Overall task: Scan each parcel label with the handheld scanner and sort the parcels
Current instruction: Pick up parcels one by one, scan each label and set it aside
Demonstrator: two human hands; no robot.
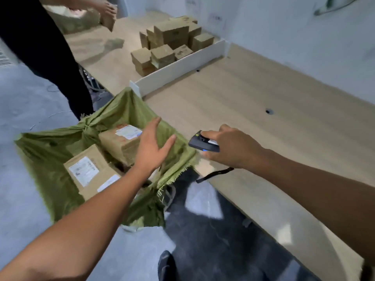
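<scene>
The scanner (203,142) is gripped in the right hand (231,148) over the table (263,122) edge. The left hand (153,147) is held with fingers spread above a parcel (118,146) in the green sack (46,151).

Bright, even light floods the table (263,94), with a soft shadow lying under the far box (107,21) and pale glare patches on the dark floor (203,201). The whole frame is soft and smeary, the labels (84,170) unreadable, and the wide lens bends the table edges.
</scene>
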